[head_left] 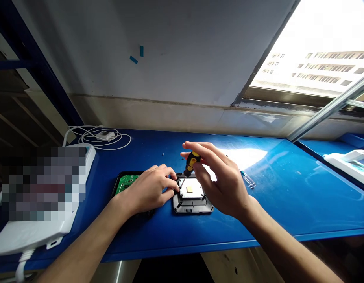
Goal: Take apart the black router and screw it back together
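My right hand point(221, 177) grips a black-and-yellow screwdriver point(193, 162), tilted, its tip down at the upper left corner of a white metal plate point(196, 188). The plate lies in a grey plastic housing point(196, 207) and bears a small yellowish square pad point(189, 189). My left hand point(158, 186) has its fingertips pressed together at the housing's left edge, by the screwdriver tip; whether they pinch something small is hidden. Under and beyond my left hand lies a green circuit board point(125, 181) in a black casing, partly covered by that hand.
A white device point(78, 188) with a blurred-out top stands at the left, with a coiled white cable point(125, 143) behind it. Small clear-and-teal items point(248, 179) lie right of my right hand. Another white device point(347, 163) is at the far right. A wall rises behind the blue table point(273, 204).
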Demonstrator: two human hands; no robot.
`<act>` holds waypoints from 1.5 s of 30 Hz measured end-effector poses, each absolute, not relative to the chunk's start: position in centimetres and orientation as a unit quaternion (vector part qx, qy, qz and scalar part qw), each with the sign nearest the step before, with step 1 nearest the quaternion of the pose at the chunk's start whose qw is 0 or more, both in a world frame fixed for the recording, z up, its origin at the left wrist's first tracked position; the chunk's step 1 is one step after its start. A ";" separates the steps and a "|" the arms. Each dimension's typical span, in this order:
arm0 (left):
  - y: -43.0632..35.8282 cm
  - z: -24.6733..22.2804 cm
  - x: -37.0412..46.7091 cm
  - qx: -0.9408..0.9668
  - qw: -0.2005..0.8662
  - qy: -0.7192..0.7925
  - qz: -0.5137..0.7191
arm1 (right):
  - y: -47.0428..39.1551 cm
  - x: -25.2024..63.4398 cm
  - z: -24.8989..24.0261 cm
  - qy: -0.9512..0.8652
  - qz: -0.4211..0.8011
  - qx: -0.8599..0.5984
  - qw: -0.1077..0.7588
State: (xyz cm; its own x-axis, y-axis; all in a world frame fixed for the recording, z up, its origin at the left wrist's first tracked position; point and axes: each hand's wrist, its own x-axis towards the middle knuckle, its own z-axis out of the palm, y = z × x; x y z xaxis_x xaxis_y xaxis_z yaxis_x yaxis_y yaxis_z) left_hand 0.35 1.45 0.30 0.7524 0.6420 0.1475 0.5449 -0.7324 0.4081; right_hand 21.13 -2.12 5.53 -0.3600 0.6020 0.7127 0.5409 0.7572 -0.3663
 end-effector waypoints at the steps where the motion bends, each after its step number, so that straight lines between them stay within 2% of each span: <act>1: 1.4 0.3 0.3 0.920 0.173 0.321 0.143 | -2.2 21.2 5.4 -0.825 0.042 -0.339 0.451; 6: 1.5 0.2 0.3 0.919 0.171 0.323 0.146 | -1.8 21.4 4.5 -0.802 0.068 -0.350 0.479; 11: 1.5 0.3 0.4 0.918 0.174 0.330 0.135 | -1.4 21.3 4.6 -0.776 0.033 -0.380 0.503; 21: 1.4 0.3 0.3 0.920 0.170 0.326 0.136 | -1.9 21.8 4.9 -0.815 0.031 -0.353 0.458; 30: 1.3 0.6 0.4 0.920 0.169 0.332 0.124 | -1.8 20.7 5.1 -0.803 -0.027 -0.356 0.477; 36: 1.3 0.6 0.5 0.918 0.174 0.337 0.117 | -2.2 21.1 5.1 -0.823 0.011 -0.324 0.467; 45: 1.2 0.5 0.4 0.918 0.173 0.339 0.112 | -1.8 20.0 4.9 -0.822 -0.014 -0.311 0.476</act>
State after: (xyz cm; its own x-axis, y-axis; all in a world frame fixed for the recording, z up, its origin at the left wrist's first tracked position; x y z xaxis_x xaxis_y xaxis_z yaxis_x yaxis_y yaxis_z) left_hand 0.36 1.20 0.53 0.7459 0.6602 0.0879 0.5831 -0.7110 0.3930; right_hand 20.05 -1.79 4.87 -0.3532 0.4985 0.7916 0.5261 0.8056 -0.2726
